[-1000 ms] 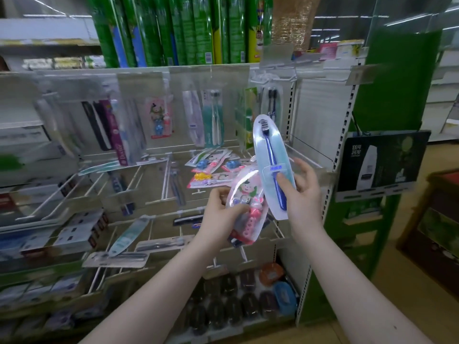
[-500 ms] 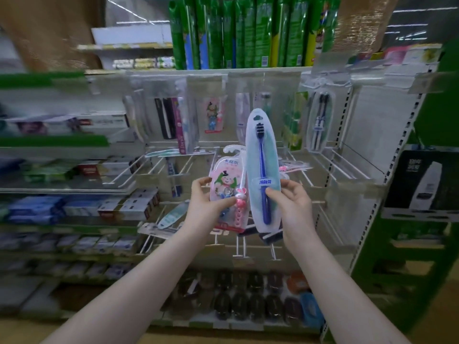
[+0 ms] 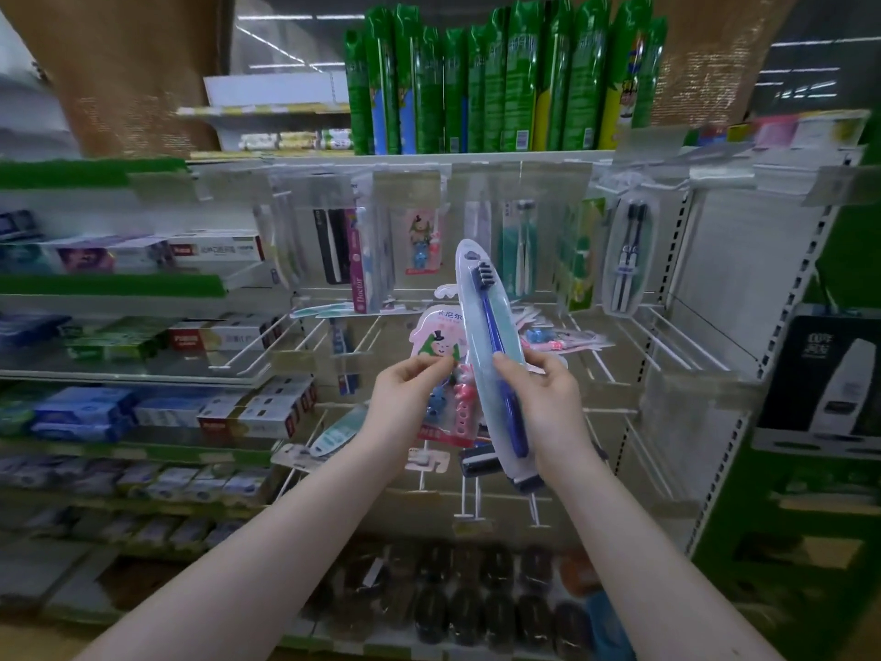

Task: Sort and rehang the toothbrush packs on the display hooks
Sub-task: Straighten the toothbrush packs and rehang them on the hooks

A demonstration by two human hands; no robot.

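My right hand [image 3: 548, 412] grips a long pale blue pack with a dark blue toothbrush [image 3: 491, 336], held upright in front of the display. My left hand [image 3: 405, 403] pinches a pink children's toothbrush pack [image 3: 436, 341] with a cartoon figure, partly behind the blue pack. White wire display hooks [image 3: 667, 336] stick out from the back panel. Several packs hang on the top row, among them a black twin pack [image 3: 629, 260] and a pink cartoon pack [image 3: 422, 245]. Loose packs [image 3: 558, 336] lie across the middle hooks.
Green spray cans [image 3: 476, 88] stand on the top shelf. Toothpaste boxes [image 3: 157, 412] fill the shelves at left. Dark round items [image 3: 453, 608] lie on the bottom shelf. A black advertising panel [image 3: 829, 384] hangs on the green fixture at right.
The view swung left, bringing the toothpaste shelves into sight. The pink pack turned upright and both packs now sit side by side, closer together.
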